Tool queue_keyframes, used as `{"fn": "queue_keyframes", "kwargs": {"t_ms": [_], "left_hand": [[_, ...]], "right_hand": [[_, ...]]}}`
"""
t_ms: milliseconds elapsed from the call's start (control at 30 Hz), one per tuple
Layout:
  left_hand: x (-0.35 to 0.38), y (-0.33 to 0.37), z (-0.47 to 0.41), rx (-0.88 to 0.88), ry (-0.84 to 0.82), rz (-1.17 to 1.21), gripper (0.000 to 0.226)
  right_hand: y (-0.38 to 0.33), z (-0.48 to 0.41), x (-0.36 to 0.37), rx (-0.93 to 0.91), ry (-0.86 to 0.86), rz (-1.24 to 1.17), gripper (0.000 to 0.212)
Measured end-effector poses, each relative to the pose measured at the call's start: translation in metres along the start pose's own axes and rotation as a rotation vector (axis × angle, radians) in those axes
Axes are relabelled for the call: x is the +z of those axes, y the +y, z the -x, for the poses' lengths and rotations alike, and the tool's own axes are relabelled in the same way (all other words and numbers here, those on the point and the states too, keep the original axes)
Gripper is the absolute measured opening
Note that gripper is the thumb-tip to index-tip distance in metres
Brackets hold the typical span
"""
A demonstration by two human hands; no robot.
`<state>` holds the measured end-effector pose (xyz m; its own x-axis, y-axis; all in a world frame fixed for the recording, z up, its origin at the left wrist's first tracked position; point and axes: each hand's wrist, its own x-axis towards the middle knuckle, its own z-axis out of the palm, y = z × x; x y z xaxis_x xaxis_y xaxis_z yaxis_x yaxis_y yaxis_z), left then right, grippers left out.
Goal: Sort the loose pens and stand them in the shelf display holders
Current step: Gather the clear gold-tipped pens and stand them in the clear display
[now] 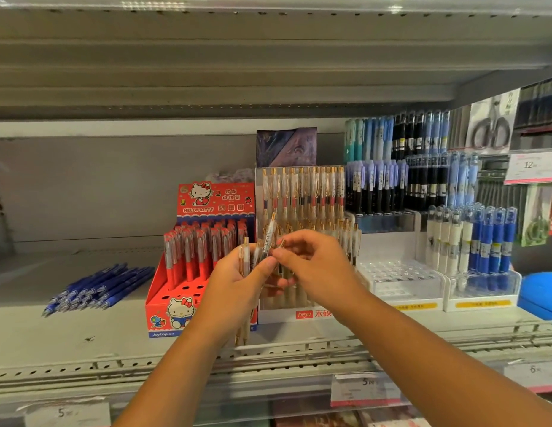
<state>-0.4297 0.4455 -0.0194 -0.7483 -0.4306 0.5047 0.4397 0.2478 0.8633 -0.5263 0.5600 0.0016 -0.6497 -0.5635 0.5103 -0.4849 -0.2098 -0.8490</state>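
Several clear gold-clipped pens (248, 260) gripped as a bundle in the left hand (234, 282), long axes running nearly upright, gold tips poking out below the wrist toward the shelf's front edge. One pen (270, 234) pinched between thumb and fingertips of the right hand (317, 269), tilted a little rightward at its top, drawn up out of the bundle and touching or just beside its neighbours; motion blur too strong to say which. Both hands closed, then: left clenched on the bundle, right grasping the single pen.

Straight behind the hands, toward the shelf's back edge: clear display holder (299, 192), already well stocked with matching gold-clipped pens standing upright. Right hand nearer to it, and the pen's axis already close to the holder's own upright lines, so probably only a short carry forward and a small correction of tilt before lowering into a free slot. Free slots not made out from here, hidden by the hands.

Toward the shelf's left edge, loose blue pens (99, 288) lying flat in a heap, unsorted. Just left of the clear holder, red character-print box (216, 204) with empty holes along its front row.
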Motion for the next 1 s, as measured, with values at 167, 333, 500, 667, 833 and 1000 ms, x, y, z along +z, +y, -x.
{"fn": "queue_keyframes", "kwargs": {"t_ms": [167, 333, 500, 667, 833, 1000], "left_hand": [[-0.001, -0.001, 0.0, -0.001, 0.05, 0.001, 0.013], [-0.001, -0.001, -0.001, -0.021, 0.071, 0.004, 0.013], [-0.001, 0.0, 0.0, -0.032, 0.049, 0.012, 0.011], [-0.001, 0.002, 0.002, -0.027, 0.042, -0.067, 0.012], [-0.001, 0.003, 0.002, -0.052, 0.043, -0.082, 0.013], [0.0, 0.003, 0.002, -0.054, 0.052, -0.097, 0.012]], "right_hand": [[-0.001, -0.004, -0.013, -0.01, 0.079, -0.008, 0.012], [-0.004, -0.009, -0.034, 0.019, 0.136, -0.116, 0.019], [-0.006, -0.018, -0.059, -0.09, 0.271, 0.019, 0.027], [-0.004, -0.026, -0.076, -0.173, 0.351, 0.166, 0.031], [0.005, -0.024, -0.072, -0.215, 0.344, 0.309, 0.033], [0.011, -0.018, -0.063, -0.19, 0.251, 0.467, 0.034]]}}
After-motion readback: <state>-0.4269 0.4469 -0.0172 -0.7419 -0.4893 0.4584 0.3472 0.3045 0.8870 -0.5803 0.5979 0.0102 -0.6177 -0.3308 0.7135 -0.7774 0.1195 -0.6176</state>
